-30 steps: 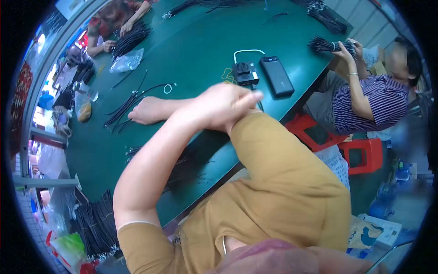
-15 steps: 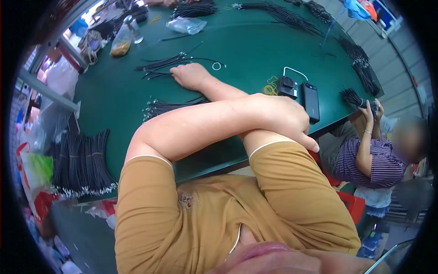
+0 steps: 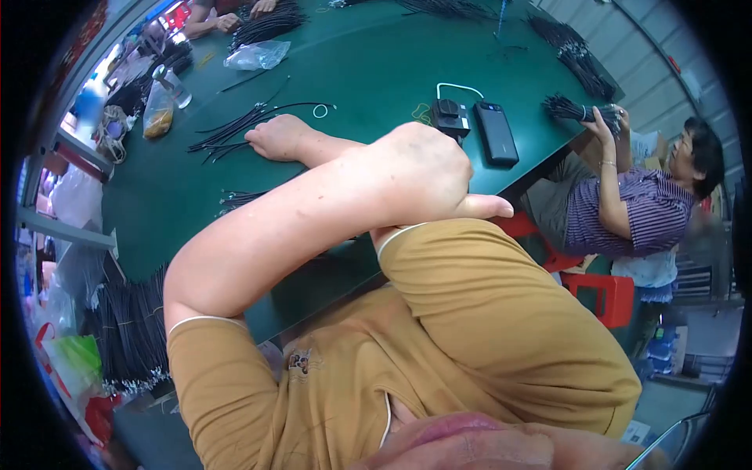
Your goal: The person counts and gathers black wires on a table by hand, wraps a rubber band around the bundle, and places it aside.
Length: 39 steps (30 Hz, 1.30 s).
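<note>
My forearms are crossed over the table edge, the left above the right. My left hand (image 3: 427, 168) is back-up near the right upper arm, its thumb stretched out to the right and its other fingers hidden underneath. My right hand (image 3: 278, 138) lies on the green table (image 3: 368, 74) with its fingers curled, beside loose black cables (image 3: 227, 133). Its fingertips are close to the cable ends, and whether they pinch one is hidden. More black cables (image 3: 239, 199) show partly behind my left forearm. A small white ring (image 3: 319, 111) lies beyond the right hand.
A black power bank (image 3: 497, 135) and a plugged-in black device (image 3: 450, 119) lie to the right. Bundled cables (image 3: 133, 329) stand at the left edge. A co-worker (image 3: 627, 211) at the right holds a cable bundle (image 3: 572, 110). A plastic bag (image 3: 257, 55) lies further back.
The view has shifted, so the table and its items appear further left and up. My arms stay crossed, and the right hand keeps its place by the cables.
</note>
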Tool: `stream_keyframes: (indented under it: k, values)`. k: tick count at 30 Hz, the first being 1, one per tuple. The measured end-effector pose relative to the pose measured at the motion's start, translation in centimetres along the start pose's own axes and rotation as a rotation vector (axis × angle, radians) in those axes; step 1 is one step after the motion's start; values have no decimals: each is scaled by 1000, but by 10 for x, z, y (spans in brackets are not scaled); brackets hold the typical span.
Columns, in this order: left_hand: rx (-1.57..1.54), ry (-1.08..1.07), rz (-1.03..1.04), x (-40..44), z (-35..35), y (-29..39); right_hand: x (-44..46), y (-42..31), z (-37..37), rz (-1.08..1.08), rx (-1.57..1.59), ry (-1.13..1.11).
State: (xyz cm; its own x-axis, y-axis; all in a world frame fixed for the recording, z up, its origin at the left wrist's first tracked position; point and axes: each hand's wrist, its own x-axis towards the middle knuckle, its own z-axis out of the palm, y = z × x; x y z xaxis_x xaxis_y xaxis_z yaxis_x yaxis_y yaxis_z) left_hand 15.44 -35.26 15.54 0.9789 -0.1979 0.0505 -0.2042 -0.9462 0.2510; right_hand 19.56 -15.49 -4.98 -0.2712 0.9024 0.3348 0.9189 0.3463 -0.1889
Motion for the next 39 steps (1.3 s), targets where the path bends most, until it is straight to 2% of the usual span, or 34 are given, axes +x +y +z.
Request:
stream_keyframes:
  k: [3,5,8,10,11,13,17,22,23,25,26,28,30,32,36,38,39]
  values:
    - [111,-120,-49,-5,-21,15,-3,-3,-2,9,-6,-16]
    - [138,-118,-41,-8,-27,22,-3,-6,-6,31,-10,-42]
    - [250,-197,-69,-8,-19,19,-8,-8,-10,53,20,-24]
    - [73,182,188,-8,12,-7,-8,-7,-10,5,19,16]
    - [77,186,183,-9,13,-7,-7,-6,-6,-2,17,16]
    - [-126,74,75,-11,14,-7,-4,-1,0,9,32,24]
    - [-49,-178,-9,-7,-12,12,-4,-4,-3,36,-7,-13]
    - [142,-86,50,-6,-13,17,-7,-4,-1,-3,28,110]
    - [174,-176,12,-2,-19,22,-11,-6,-6,-26,32,165]
    - [-11,48,204,1,6,2,-11,-8,-13,5,42,103]
    - [-92,-10,208,5,4,3,-13,-8,-14,-3,57,115]
    - [-302,-143,77,8,7,5,-12,-4,-9,-27,71,180]
    - [-354,-135,77,12,7,10,-15,-10,-17,23,68,125]
    - [-199,-310,-11,19,0,17,-28,-1,-29,64,51,133]
    - [116,-104,114,25,7,21,-76,44,-71,192,-52,148]
    - [143,-131,116,29,4,27,-117,71,-102,273,-121,157]
    - [36,-95,173,33,9,21,-127,79,-112,287,-142,163]
